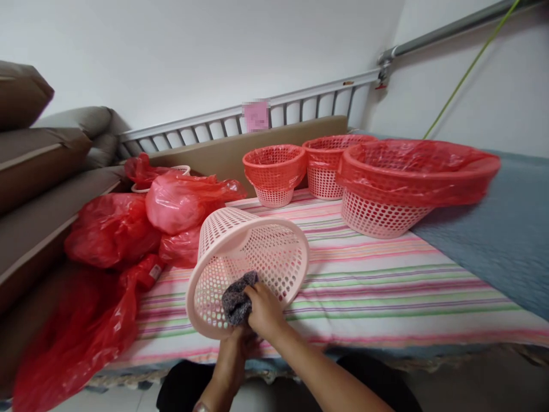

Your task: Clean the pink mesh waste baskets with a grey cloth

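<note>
A pale pink perforated plastic basket (pixel 295 240) lies tipped on its side, its mouth turned toward me. My right hand (pixel 265 309) is closed on a dark grey speckled cloth (pixel 237 303), which is bunched inside the basket near the lower rim. Just below it, my left hand (pixel 232 349) grips the basket's bottom rim; its fingers are mostly hidden behind the rim and my right hand. Beneath the basket is a striped sheet (pixel 360 286) in white, pink and green.
Three baskets lined with red bags stand behind: a small one (pixel 274 171), a middle one (pixel 323 171) and a large one (pixel 381 212). Filled red plastic bags (pixel 111 229) are heaped at left, beside stacked grey-brown cushions (pixel 47 189). A radiator (pixel 300 111) runs along the wall.
</note>
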Demonstrator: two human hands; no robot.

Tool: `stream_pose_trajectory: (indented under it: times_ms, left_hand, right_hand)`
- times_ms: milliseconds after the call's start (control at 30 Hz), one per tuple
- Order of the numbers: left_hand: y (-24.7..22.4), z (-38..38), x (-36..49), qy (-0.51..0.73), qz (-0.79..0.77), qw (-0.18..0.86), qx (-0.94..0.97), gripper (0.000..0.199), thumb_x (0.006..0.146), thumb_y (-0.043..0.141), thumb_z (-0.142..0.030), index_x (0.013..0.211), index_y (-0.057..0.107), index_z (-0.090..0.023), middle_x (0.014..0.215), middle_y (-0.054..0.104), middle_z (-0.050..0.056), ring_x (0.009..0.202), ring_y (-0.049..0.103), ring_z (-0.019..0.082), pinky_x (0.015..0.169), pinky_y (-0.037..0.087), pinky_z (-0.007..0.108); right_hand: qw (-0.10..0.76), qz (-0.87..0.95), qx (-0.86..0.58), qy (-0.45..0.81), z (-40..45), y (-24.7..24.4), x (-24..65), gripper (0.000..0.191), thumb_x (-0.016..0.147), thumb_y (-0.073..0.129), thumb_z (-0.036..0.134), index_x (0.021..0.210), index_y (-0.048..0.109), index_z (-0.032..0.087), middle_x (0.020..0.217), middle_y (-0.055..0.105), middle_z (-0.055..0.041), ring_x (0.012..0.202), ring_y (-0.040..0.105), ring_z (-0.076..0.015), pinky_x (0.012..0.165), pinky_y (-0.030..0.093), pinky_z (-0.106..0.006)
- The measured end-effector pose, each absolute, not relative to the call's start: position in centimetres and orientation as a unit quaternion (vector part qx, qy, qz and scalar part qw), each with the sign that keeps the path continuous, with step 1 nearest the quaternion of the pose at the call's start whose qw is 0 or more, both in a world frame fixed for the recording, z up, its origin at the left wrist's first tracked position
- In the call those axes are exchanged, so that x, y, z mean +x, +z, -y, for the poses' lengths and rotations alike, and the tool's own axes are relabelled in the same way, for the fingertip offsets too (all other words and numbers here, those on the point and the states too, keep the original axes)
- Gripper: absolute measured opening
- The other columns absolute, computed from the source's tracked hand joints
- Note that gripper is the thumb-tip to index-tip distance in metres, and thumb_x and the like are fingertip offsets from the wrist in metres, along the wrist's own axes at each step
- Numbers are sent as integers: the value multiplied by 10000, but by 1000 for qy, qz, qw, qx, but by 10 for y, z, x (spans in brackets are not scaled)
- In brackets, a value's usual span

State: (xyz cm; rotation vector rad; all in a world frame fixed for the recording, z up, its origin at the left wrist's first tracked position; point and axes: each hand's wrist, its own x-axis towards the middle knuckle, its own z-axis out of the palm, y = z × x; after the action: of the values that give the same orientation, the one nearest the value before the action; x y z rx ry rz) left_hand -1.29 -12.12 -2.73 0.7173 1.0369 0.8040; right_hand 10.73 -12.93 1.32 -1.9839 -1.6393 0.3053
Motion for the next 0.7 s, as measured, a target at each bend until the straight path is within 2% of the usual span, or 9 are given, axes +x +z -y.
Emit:
stream_pose_trajectory:
  times_ms: [133,267,400,500,633,700]
  left_hand:
    - [-15,101,-35,383,-473,720,335,694,573,803,-343,1204,562,-185,1126,675,136,991,662,347,751,570,416]
    - [-8,89,-47,395,-493,698,339,631,599,802,-253,1186,572,-221,1273,593,109,1075,624,315,763,573,373]
    - [-13,96,-39,403,-475,704,341,558,664,755,-295,1185,571,-218,1140,652,101,932,676,273,724,584,367]
    - [-19,103,-29,408,-464,710,337,519,634,769,-290,1110,588,-187,977,684,90,807,693,250,681,588,371]
    - [-25,108,-20,411,-460,716,328,579,585,805,-327,1091,566,-179,881,680,63,689,694,236,629,587,383]
    - [-27,110,-19,410,-460,718,324,617,586,815,-370,1112,548,-188,861,681,50,637,681,206,590,578,346]
  right_hand:
    - [246,589,-764,98,130,16,114,425,689,519,124,1100,610,188,1031,551,-119,984,527,-276,840,412,-370]
    - [234,589,-768,93,129,19,114,382,672,527,119,1036,626,171,990,555,-135,972,522,-299,830,411,-399]
    - [254,589,-760,107,127,16,111,411,658,532,117,1053,628,179,992,567,-117,960,541,-279,826,425,-373]
    - [281,576,-757,128,124,10,109,445,656,526,99,1081,625,184,1022,577,-99,977,555,-262,832,436,-349]
    - [328,571,-736,154,120,5,106,386,724,520,119,1091,617,191,1059,595,-71,1025,552,-215,886,423,-293]
    - [348,577,-719,167,119,4,104,324,761,526,151,1068,617,198,1040,610,-55,995,564,-191,876,425,-267]
